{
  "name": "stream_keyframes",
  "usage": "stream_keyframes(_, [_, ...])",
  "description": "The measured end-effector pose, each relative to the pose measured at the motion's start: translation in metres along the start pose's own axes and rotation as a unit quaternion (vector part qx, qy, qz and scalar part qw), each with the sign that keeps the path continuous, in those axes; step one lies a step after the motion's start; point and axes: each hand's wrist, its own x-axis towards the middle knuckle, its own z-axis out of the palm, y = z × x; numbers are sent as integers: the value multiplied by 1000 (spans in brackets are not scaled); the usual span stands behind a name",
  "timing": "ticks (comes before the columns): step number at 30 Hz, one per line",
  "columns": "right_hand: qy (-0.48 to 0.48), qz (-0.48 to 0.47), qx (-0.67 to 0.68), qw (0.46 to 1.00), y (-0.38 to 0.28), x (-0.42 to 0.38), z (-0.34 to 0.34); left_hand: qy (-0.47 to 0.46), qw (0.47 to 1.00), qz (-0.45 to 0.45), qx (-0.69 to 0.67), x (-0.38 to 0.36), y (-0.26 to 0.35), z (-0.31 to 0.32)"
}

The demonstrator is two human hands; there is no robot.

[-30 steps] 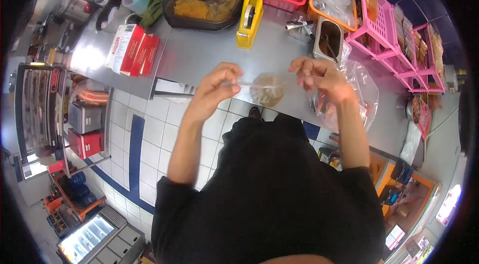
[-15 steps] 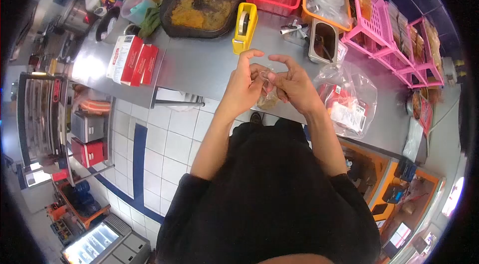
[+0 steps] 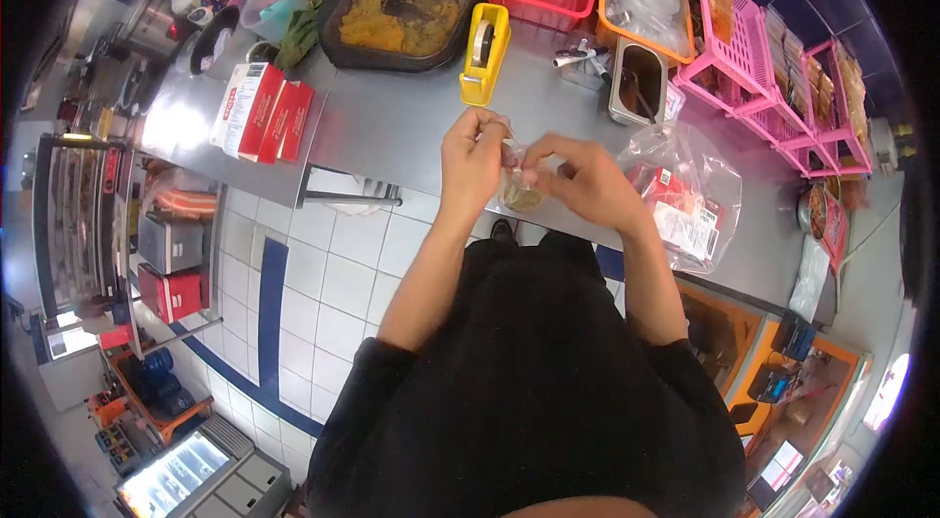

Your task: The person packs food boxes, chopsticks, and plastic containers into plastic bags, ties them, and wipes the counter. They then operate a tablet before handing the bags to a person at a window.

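A small clear plastic bag (image 3: 519,193) with something yellowish-brown at its bottom hangs by the near edge of the steel counter. My left hand (image 3: 472,158) is closed, pinching the gathered top of the bag. From the other side, the thumb and fingertips of my right hand (image 3: 585,180) pinch the same neck, the hand bent over it. Fingers partly cover the upper bag. Just beyond the hands stands a yellow tape dispenser (image 3: 486,56) with a roll in it.
Dark trays of yellow food (image 3: 401,23), a red basket (image 3: 539,9), an orange basket (image 3: 607,31) and pink racks (image 3: 734,58) line the back. A steel container (image 3: 617,99) and a clear bag of red-and-white packs (image 3: 685,214) lie right; red boxes (image 3: 262,117) left.
My raised index fingers have folded down. My left hand has closed higher on the bag's neck, and my right hand has turned over, its fingers now bent toward the bag.
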Motion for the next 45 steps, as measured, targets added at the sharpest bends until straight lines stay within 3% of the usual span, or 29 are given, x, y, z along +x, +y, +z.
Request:
stream_keyframes(1, [-3, 0, -2, 1000, 2, -1, -1, -5, 997, -57, -42, 2, 1, -1])
stream_keyframes(3, [21, -153, -122, 980, 9, -4, 0, -2, 996, -71, -60, -1, 4, 1])
stream_keyframes(5, [33, -133, -146, 980, 10, -3, -1, -4, 993, -87, -73, -7, 8, 4])
stream_keyframes(8, [91, -117, -181, 972, 21, 0, 9, 21, 995, -31, -88, -18, 5, 4])
stream_keyframes(10, [134, -122, -191, 965, 19, 3, 17, -47, 995, 29, -88, -26, -4, -3])
stream_keyframes(11, [152, -23, -167, 974, 13, 4, 20, -46, 995, 28, -86, -29, -5, -7])
stream_keyframes(12, [168, 78, -141, 973, 10, 4, 22, -67, 994, 80, -12, -33, -1, -10])
stream_keyframes(13, [168, 79, -139, 973, 14, 3, 24, -88, 985, 132, 62, -35, 1, -13])
stream_keyframes(14, [156, 76, -35, 984, 23, 4, 25, -88, 985, 131, 63, -34, 0, -16])
stream_keyframes(15, [143, 73, 70, 985, 27, 5, 25, -83, 962, 206, 158, -33, -2, -20])
stream_keyframes(16, [140, 72, 71, 985, 27, 3, 21, -74, 925, 277, 250, -32, -3, -22])
stream_keyframes(18, [40, 214, 331, 918, 22, 2, 10, -62, 915, 290, 274, -30, -2, -26])
stream_keyframes(22, [119, 182, 360, 907, 29, 6, 18, -70, 885, 315, 335, -39, 13, -22])
stream_keyframes(24, [219, 168, 522, 807, 43, 10, 6, -80, 871, 309, 374, -47, 6, -38])
stream_keyframes(25, [225, 167, 517, 809, 52, 8, -4, -86, 856, 302, 411, -52, 0, -46])
stream_keyframes(27, [272, 194, 606, 721, 67, 0, -17, -85, 872, 269, 400, -64, -16, -60])
stream_keyframes(31, [288, 200, 626, 697, 70, -6, -5, -34, 907, 204, 368, -68, -21, -69])
stream_keyframes(33, [281, 190, 557, 758, 60, -6, -5, -57, 921, 189, 337, -63, -19, -74])
stream_keyframes(34, [308, 185, 548, 756, 48, -7, -6, -72, 932, 171, 312, -58, -18, -74])
stream_keyframes(35, [326, 169, 368, 854, 28, -8, -5, -92, 933, 165, 307, -55, -13, -74])
stream_keyframes(36, [325, 159, 172, 916, 8, -15, -8, -110, 934, 158, 303, -54, -4, -71])
stream_keyframes(37, [342, 168, 162, 910, -12, -33, -17, -130, 935, 157, 292, -53, 3, -61])
stream_keyframes(39, [350, 63, 69, 932, -46, -79, -32, -65, 940, 188, 277, -53, 17, -46])
stream_keyframes(40, [458, -26, 29, 888, -48, -98, -41, -74, 942, 182, 270, -54, 25, -35])
stream_keyframes(42, [578, 41, -216, 786, -32, -129, -75, 3, 894, 273, 354, -64, 36, -10])
stream_keyframes(43, [580, 46, -217, 784, -19, -135, -87, 0, 896, 303, 325, -68, 34, -2])
stream_keyframes(44, [513, 165, -256, 803, -1, -139, -99, -6, 896, 303, 326, -71, 35, 9])
stream_keyframes(45, [437, 281, -287, 805, 19, -143, -108, -86, 900, 326, 275, -74, 38, 22])
